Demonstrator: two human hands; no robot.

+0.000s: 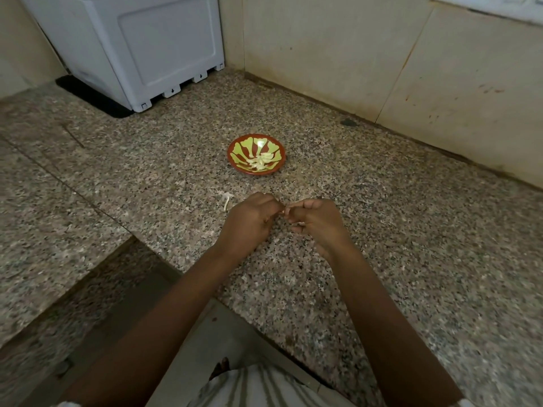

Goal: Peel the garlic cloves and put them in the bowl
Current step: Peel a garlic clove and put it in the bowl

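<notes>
Left hand (pixel 249 221) and right hand (pixel 316 223) meet on the near side of the bowl (pixel 235 151), fingers curled, pinching one clove (pixel 284 212) between them, likely to strip its skin. Peeled cloves (pixel 261 163) lie inside the bowl, within easy reach.

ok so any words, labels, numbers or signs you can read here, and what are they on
No words, brands or numbers can be read anywhere.
Small arrow marks, no text beside them: on the base tabs of the white appliance.
The red and green bowl bears only a pattern.
</notes>
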